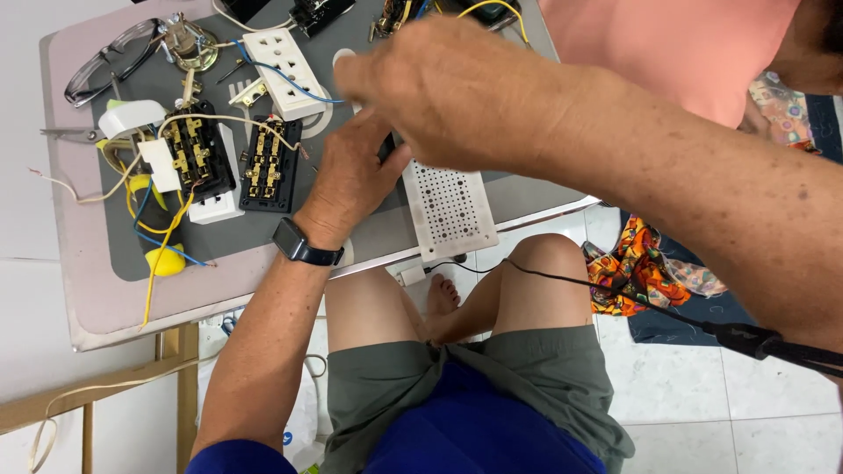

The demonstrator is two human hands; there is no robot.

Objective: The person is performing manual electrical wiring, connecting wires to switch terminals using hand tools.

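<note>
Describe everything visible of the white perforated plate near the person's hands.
The white perforated plate is a flat rectangle, plastic by its look, with even rows of small round holes. It lies flat at the near edge of the grey table, slightly overhanging it. The left hand rests beside its left side; the right hand hangs above, hiding its far end.

A single view, taken from the person's head, looks steeply down over the chest and lap onto the worktop (pixel 114 290). It sits close: the right hand (pixel 457 88) rises near the lens and looms large, with the left hand (pixel 351 180) lower, just beneath it on the worktop. Beyond the hands the worktop's far edge meets the frame's top; nearer than them lie the knees and tiled floor (pixel 702 404).
</note>
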